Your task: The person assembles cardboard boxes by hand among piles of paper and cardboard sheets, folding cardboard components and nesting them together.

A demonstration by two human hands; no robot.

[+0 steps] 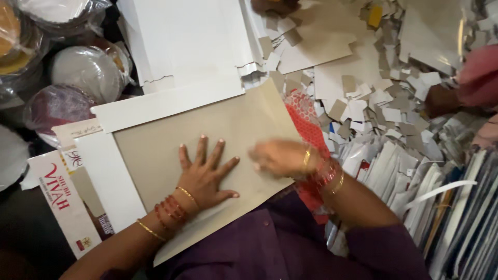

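Cluttered work surface fills the frame, with little bare room anywhere. At the upper left lie plastic-wrapped round plates, dark gaps between them; below them, at the lower left, a printed white card juts toward the frame edge. Next comes a stack of white boards running up to the top edge, one with a torn, ragged border. Over the centre lies a large grey-brown cardboard sheet, tilted, its left and upper edges framed by a white board beneath, its lower corner hanging over the person's purple garment. The left hand presses flat on this sheet, palm down, fingers spread apart, bangles at the wrist. Just right, the right hand rests at the sheet's right edge, blurred, so its finger state cannot be told. Beyond it lies red patterned paper, then a heap of small card scraps in the upper right and packed upright sheets in the lower right.
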